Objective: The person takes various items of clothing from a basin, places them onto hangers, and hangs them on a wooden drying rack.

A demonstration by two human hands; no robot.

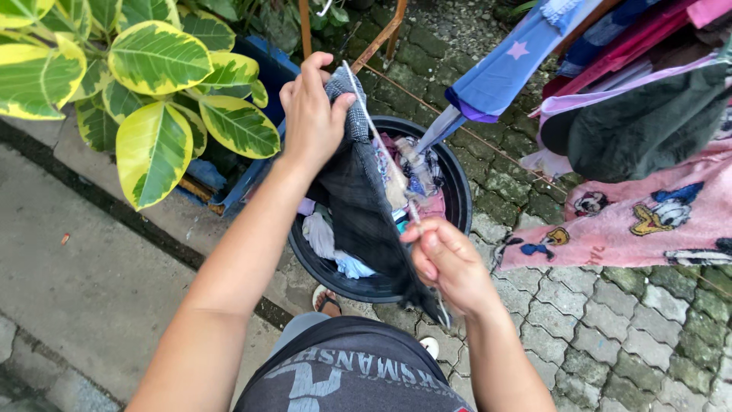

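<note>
outside, we see both bare hands lifted over a black tub (460, 200) of laundry, with a dark garment (358, 202) stretched between them. the left hand (311, 114) is closed around the upper end of the garment, where a grey knitted band bunches against the thumb, and it is held high, near the leaves of a yellow-and-green plant (152, 84). the right hand (446, 259) sits lower and closer to the body, its fingers (428, 248) pinched together on the other edge of the same cloth, where a thin pale strap or cord (381, 149) runs in a straight line from one hand to the other. the hands are well apart, each clamped on the garment, which hangs down in a dark fold partly over the tub and touches the pile inside. in the tub we make out mixed wet clothes (415, 179), pale, blue and pink. a blue cloth (503, 72) with a pink star hangs down toward the tub from the upper right, beside a pink printed towel (633, 221) and other hung clothes. the ground is grey paving stones (610, 328), with a concrete strip (84, 282) on the left. a sandalled foot (326, 301) shows just under the tub's near rim.
</note>
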